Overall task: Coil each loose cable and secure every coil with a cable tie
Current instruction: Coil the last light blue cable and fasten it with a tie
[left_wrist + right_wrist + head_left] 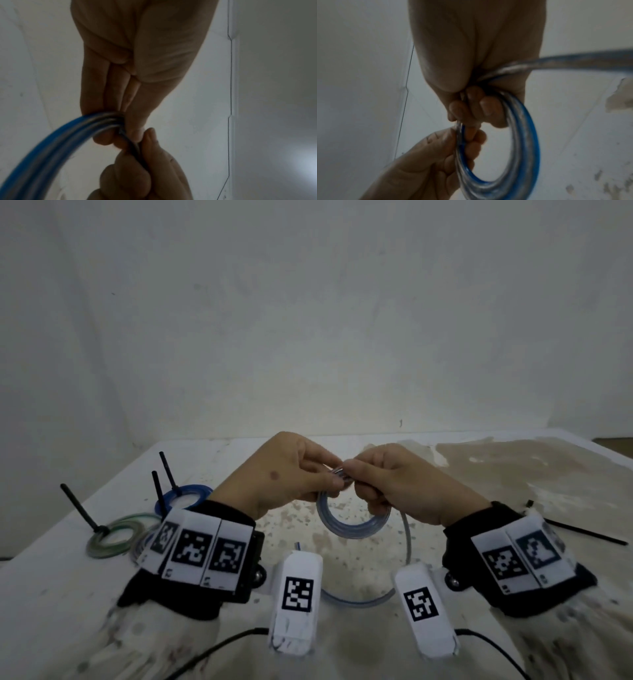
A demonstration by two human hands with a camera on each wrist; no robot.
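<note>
Stained white table point(513, 467); pale wall point(308, 302)

Readable text: none in any view.
Wrist bands point(200, 549): black-and-white square code patterns only, no letters or numbers.
Wrist cameras point(297, 594): one square code pattern each, just behind the hands.
Cable, table: unmarked.

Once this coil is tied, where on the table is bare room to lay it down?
The far right of the table, beyond the loose black ties, is bare. So is the strip behind both hands. The left side is crowded: tied blue coil, green coil. The loose cable tail loops across the near middle.
</note>
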